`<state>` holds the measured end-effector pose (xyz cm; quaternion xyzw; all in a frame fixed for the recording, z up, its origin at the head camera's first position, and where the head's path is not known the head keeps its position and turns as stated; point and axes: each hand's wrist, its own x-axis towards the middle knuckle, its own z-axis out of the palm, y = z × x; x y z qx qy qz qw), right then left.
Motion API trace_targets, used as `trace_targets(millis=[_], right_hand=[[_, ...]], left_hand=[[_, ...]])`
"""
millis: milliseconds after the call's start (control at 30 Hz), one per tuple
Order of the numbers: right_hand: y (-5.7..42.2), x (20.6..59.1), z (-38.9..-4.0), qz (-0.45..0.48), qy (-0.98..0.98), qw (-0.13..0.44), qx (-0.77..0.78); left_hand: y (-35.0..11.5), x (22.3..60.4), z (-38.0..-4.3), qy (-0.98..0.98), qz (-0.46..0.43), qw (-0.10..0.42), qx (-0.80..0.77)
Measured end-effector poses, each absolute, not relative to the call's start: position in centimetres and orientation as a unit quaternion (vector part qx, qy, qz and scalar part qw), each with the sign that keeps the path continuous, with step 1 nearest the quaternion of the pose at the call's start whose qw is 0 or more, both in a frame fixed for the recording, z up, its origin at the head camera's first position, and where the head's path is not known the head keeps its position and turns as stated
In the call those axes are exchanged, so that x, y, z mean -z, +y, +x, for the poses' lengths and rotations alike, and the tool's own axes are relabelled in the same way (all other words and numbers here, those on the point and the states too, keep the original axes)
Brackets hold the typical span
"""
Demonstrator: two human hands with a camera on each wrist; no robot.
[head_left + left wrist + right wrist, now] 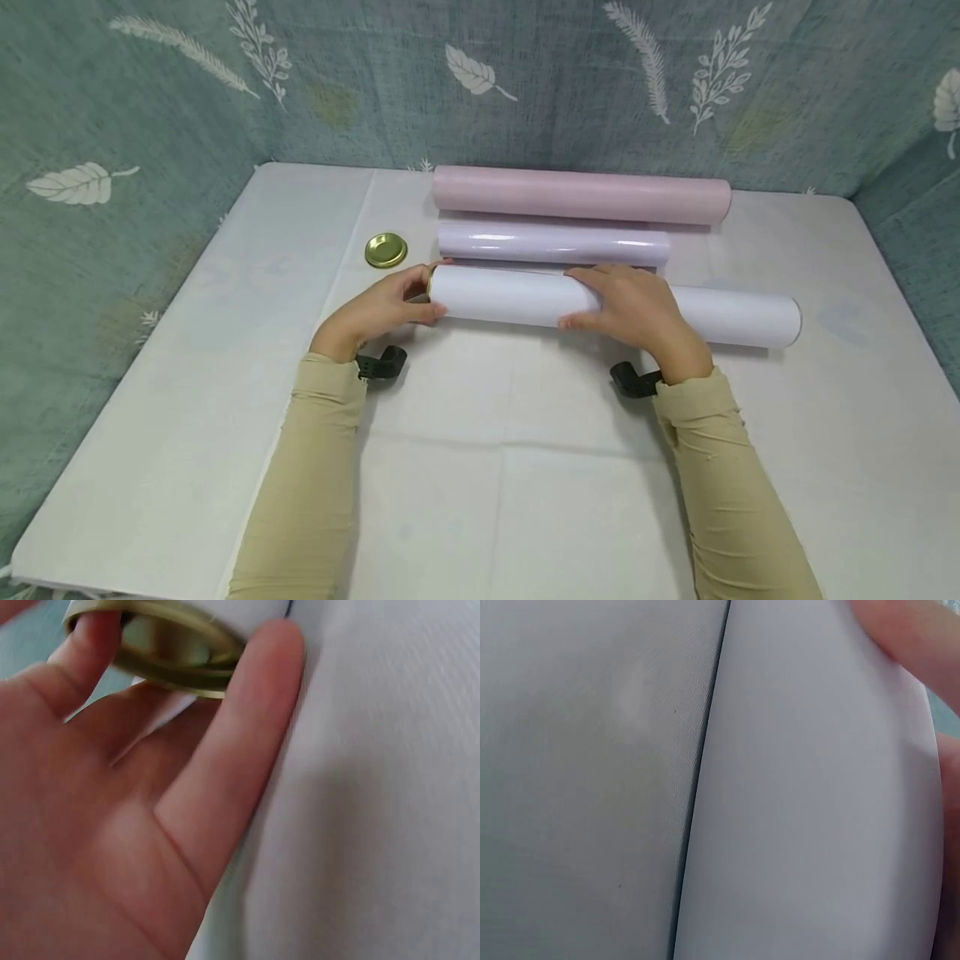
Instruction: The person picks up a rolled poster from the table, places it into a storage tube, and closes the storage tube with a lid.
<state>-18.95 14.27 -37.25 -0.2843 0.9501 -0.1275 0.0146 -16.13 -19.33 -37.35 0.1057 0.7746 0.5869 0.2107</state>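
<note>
A white tube (502,293) lies crosswise on the table in front of two other rolls. My left hand (382,304) holds its left end, thumb on the near side and fingers on the far side. In the left wrist view, a gold metal rim (169,679) edges that end, partly covered by my fingers. My right hand (633,307) grips the tube from above, right of its middle. The right wrist view is largely filled by the white tube (802,787), with fingers at its right edge. A round gold lid (386,250) lies on the table behind my left hand.
Behind the white tube lie a glossy lilac roll (555,242) and a larger pink roll (581,196), roughly parallel to it. A white cloth covers the table (450,500). Green leaf-patterned fabric (525,92) hangs at the back and both sides.
</note>
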Motion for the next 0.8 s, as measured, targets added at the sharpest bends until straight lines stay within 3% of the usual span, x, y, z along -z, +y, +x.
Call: trace_targets(millis=[333,800], right_hand=[[14.3,36.9,-18.9,-0.274,0.954,0.027,0.121],[15.1,37.0,-19.0,-0.289,0.947,0.025,0.141]], left_hand=[[-21.7,39.8,-16.7,0.704,0.094,0.219,-0.669],[-21.7,39.9,-16.9,0.743,0.091,0.207,-0.63]])
